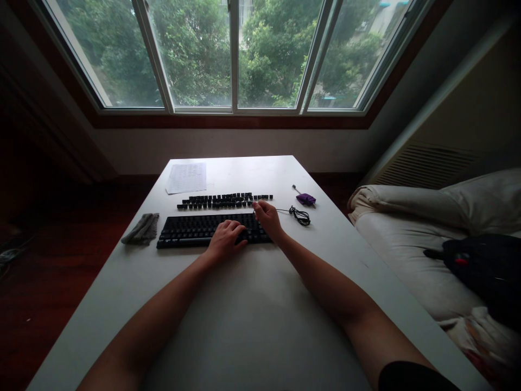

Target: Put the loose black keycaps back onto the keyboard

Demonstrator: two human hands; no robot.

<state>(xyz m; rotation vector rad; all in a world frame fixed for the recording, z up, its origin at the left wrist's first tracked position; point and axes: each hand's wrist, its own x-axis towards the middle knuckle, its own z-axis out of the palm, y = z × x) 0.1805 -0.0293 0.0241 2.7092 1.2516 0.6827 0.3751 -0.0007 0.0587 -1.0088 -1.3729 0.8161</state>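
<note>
A black keyboard lies across the white table. My left hand rests on its right-hand half, palm down, with the fingers spread over the keys. Above the keyboard's right end my right hand is closed, thumb and fingers pressed together. Whatever it may hold is too small to make out. Just behind the keyboard, loose black keycaps stand in uneven rows, and my right hand is close to their right end. A coiled black cable lies to the right of that hand.
On the white table, a grey cloth lies left of the keyboard and a printed paper sheet at the back left. A purple item with a thin stem is at the right. Beyond the right edge stands a pale sofa with a dark bag.
</note>
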